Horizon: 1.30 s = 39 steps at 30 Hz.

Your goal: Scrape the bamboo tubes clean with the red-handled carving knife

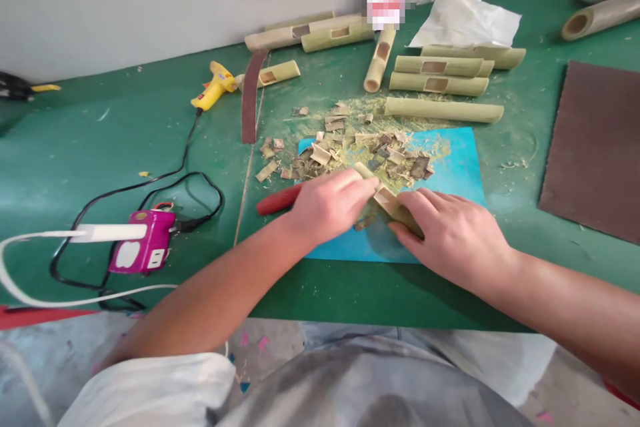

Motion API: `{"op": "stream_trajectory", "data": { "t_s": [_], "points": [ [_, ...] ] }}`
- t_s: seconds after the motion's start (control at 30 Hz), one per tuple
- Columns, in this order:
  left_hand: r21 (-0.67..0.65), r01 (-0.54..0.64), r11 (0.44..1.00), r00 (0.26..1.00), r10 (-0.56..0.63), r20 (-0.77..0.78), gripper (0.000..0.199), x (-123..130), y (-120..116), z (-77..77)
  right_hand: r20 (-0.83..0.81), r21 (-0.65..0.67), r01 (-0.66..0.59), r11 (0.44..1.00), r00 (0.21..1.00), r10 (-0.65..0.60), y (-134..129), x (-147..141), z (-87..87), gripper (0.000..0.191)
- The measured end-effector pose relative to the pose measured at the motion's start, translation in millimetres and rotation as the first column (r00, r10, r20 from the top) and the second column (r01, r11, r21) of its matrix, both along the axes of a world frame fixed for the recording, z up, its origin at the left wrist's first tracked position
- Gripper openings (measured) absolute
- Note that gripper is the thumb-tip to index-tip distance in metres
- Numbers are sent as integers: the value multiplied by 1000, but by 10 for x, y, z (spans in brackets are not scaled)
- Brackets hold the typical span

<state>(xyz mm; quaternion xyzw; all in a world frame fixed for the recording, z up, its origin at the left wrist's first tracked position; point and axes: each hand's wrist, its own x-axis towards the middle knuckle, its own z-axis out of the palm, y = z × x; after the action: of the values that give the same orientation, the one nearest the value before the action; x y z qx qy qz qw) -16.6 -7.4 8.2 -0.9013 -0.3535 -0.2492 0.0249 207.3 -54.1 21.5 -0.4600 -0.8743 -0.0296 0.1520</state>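
Observation:
Over the blue sheet (453,177), a short bamboo tube (386,199) with a rectangular opening cut in its upper side lies slantwise between my hands. The fingers of my left hand (327,205) close on its far left part, beside the opening. My right hand (457,233) wraps round its nearer right end, hiding part of it. A red handle (277,201) sticks out to the left from beneath my left hand; its other end is hidden, so I cannot tell whether it is held. Cut bamboo chips (320,155) and shavings are scattered just beyond the tube.
Several bamboo tubes (440,83), many with cut openings, lie at the back of the green table (280,287). A brown sandpaper strip (251,100) and yellow glue gun (215,87) are left. A purple socket block (143,240) with cables sits nearer; a brown sheet (595,147) lies right.

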Motion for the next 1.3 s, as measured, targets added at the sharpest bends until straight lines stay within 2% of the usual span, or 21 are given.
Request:
{"op": "stream_trajectory", "data": {
  "t_s": [0.1, 0.23, 0.37, 0.4, 0.57, 0.7, 0.83, 0.9, 1.03, 1.2, 1.3],
  "points": [
    [34, -85, 996, 996, 84, 23, 21, -13, -2, 9, 10, -12, 45, 999, 999, -45, -4, 4, -11, 21],
    [-5, 11, 1000, 1000, -11, -6, 20, -31, -3, 14, 49, -47, 56, 997, 997, -53, 1, -8, -17, 24],
    [11, -155, 988, 987, 154, 45, 20, -60, 37, -6, 44, 17, 53, 998, 998, -53, 11, -13, -15, 20],
    [-1, -163, 987, 985, 163, 51, 21, -61, 41, -13, 48, 32, 49, 998, 998, -50, 12, -9, -15, 20],
    [-70, -46, 996, 998, 49, 45, 23, -25, 8, -30, 51, 52, 46, 998, 998, -49, 13, 6, 2, 25],
    [-31, -108, 994, 992, 109, 55, 22, 14, -35, -9, 30, -17, 56, 998, 998, -56, 6, -12, 22, 22],
    [-48, 35, 998, 999, -35, 18, 21, 29, -80, 12, 27, -76, 55, 996, 998, -53, -5, -31, 11, 18],
    [-18, 4, 1000, 999, -4, 43, 19, 5, -57, 7, 20, -80, 60, 995, 998, -59, -11, -32, 1, 18],
    [41, -144, 989, 987, 141, 72, 19, -21, 9, -15, 12, -56, 58, 997, 998, -57, -17, -29, -2, 18],
    [-56, 5, 998, 1000, -4, 10, 22, 31, -55, 1, 19, -88, 55, 995, 998, -53, -11, -23, 9, 17],
    [-22, -68, 997, 998, 68, 15, 22, 11, -62, 26, 20, -86, 59, 995, 998, -58, -6, -21, 4, 18]
  ]
}}
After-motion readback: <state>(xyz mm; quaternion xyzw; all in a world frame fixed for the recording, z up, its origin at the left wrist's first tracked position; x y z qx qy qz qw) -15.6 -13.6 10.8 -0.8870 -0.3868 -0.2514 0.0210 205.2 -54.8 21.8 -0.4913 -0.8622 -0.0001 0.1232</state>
